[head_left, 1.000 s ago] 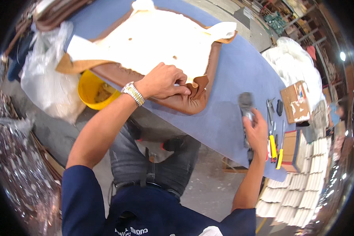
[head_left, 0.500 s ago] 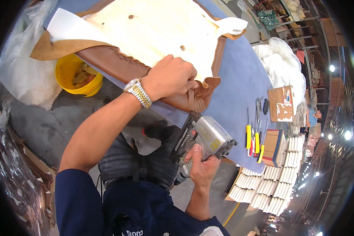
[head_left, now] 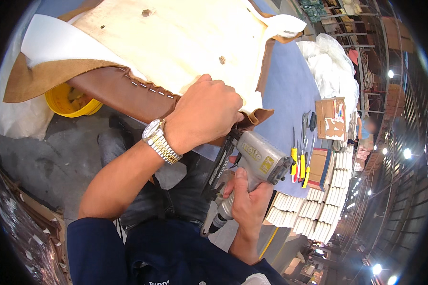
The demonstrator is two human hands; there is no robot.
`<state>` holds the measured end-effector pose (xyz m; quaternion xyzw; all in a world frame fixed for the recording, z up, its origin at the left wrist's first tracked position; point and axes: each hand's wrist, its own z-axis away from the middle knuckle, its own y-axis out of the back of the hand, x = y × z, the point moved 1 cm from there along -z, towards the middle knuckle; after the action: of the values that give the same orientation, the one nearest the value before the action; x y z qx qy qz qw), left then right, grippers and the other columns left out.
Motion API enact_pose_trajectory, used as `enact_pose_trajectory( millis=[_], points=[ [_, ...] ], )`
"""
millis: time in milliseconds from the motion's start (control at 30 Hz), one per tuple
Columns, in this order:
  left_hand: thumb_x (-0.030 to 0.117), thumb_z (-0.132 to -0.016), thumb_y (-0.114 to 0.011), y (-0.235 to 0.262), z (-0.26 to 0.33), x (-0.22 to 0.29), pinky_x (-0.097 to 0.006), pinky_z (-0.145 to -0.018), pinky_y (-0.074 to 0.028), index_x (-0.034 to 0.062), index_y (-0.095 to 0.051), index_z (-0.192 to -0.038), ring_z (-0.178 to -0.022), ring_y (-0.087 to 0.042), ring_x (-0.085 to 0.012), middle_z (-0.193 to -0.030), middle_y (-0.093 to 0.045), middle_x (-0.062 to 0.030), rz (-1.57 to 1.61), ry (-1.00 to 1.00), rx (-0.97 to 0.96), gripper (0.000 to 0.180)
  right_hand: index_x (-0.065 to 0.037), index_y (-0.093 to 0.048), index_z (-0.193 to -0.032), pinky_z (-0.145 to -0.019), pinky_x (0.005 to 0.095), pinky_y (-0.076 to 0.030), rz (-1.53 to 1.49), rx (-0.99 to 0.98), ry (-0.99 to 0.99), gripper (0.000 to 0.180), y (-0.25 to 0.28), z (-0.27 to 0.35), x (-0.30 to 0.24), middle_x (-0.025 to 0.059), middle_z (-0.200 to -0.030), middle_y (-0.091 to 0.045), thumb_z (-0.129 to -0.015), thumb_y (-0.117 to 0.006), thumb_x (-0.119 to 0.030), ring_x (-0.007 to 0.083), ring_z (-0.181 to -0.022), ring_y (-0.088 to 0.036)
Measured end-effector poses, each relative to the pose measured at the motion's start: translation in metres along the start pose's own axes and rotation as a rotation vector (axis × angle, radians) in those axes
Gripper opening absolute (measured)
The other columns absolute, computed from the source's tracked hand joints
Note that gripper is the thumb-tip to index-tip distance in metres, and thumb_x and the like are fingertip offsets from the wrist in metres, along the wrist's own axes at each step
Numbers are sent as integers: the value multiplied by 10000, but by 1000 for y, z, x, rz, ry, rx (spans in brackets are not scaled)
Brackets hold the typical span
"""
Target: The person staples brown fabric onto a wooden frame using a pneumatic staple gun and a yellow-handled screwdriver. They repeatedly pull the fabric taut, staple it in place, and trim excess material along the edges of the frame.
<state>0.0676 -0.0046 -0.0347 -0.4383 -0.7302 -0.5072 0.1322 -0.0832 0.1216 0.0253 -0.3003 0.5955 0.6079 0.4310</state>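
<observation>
A padded panel covered in brown leather (head_left: 123, 97) lies underside up, its pale board (head_left: 176, 45) facing me. Staples run along the leather edge left of my left hand (head_left: 207, 109). That hand is closed, gripping a gathered fold of the leather at the near corner; its fingertips are partly hidden. My right hand (head_left: 249, 197) is wrapped round the handle of a grey staple gun (head_left: 259, 156). The gun's nose is right by the leather corner, just below my left fingers; whether it touches cannot be seen. White lining (head_left: 57, 40) and loose leather stick out at the far left.
The panel rests on a blue-covered table (head_left: 285, 90). Yellow-handled screwdrivers (head_left: 302, 166), pliers (head_left: 305, 122) and cardboard boxes (head_left: 330, 118) sit at its right. A yellow bucket (head_left: 71, 107) stands on the floor at left. Stacked pale pieces (head_left: 314, 213) and a distant person (head_left: 364, 128) are beyond.
My right hand has raised the staple gun, bringing its nose close to the leather corner. My left hand keeps its grip on the fold. The view has shifted closer to the panel.
</observation>
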Motion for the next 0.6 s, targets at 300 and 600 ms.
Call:
enact_pose_trajectory(
  millis=[300, 600],
  points=[
    [313, -854, -785, 21, 2, -7, -444, -719, -525, 27, -715, -771, -766, -665, -371, -790, -695, -151, 25, 6, -94, 305, 59, -508, -1338, -502, 259, -468, 9, -215, 24, 342, 25, -6, 26, 130, -1087, -723, -1031, -583, -73, 93, -577, -581],
    [385, -843, -809, 27, 5, 3, -440, -721, -514, 46, -697, -813, -775, -665, -342, -837, -697, -118, -84, 21, -98, 359, 84, -481, -1408, -587, 274, -538, -232, -169, 185, 399, 46, 51, 70, 176, -1195, -697, -1027, -547, -12, 105, -648, -601]
  ],
)
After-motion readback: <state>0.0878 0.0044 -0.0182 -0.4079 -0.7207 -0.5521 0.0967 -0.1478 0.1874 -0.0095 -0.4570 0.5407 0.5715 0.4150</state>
